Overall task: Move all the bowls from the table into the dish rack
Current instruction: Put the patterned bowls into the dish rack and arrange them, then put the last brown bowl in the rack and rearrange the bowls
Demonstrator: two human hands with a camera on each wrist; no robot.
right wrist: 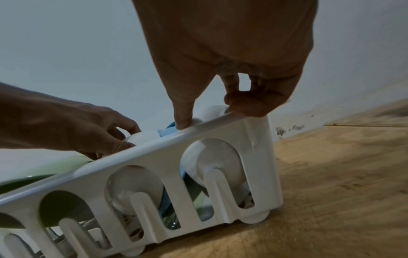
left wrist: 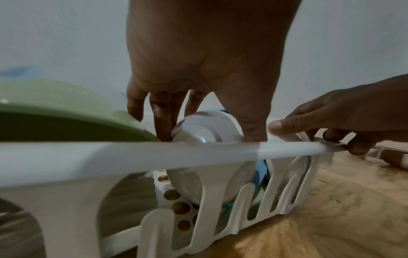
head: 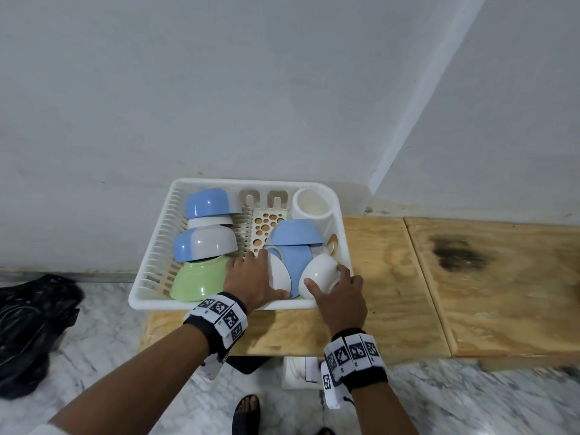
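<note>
A white dish rack [head: 219, 183] stands on the wooden table [head: 392, 277]. Its left side holds two blue-and-grey bowls [head: 204, 246] and a green bowl [head: 201, 282], all mouth down. A blue bowl [head: 295, 233] leans at centre right. At the front, my left hand [head: 263, 273] grips a white bowl [head: 279, 271] on its side, fingers and thumb around its foot [left wrist: 205, 131]. Beside it my right hand [head: 328, 277] grips a second white bowl [head: 320, 268], thumb and fingers over it by the rack's front rim [right wrist: 198, 132]. Both bowls are inside the rack.
A white utensil cup [head: 314, 205] fills the rack's back right corner. The wall runs close behind the rack. A black bag [head: 31, 324] lies on the marble floor at the left. My sandalled foot [head: 248, 409] is below the table edge.
</note>
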